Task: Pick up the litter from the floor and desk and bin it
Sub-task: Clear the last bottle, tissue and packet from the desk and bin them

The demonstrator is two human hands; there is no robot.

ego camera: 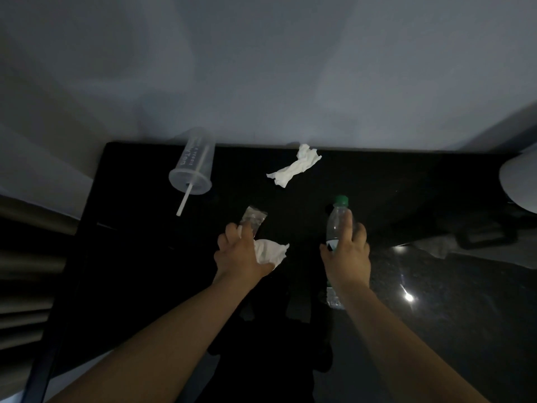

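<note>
On the black desk [139, 228], my left hand [238, 254] grips a crumpled white tissue [270, 251], and its fingertips touch a small clear plastic wrapper [253, 219]. My right hand [347, 254] holds a clear plastic bottle [337, 219] with a green cap. A second crumpled tissue [295, 165] lies near the desk's far edge. At the far left of the desk, a clear plastic cup [193, 164] lies on its side with a white straw [184, 200] sticking out.
A pale wall rises behind the desk. Ridged beige fabric [26, 257] shows at the left. A white rounded object [520, 184] sits at the right edge, above a dark glossy floor [453, 301]. Another bottle-like shape [334, 296] shows below my right wrist.
</note>
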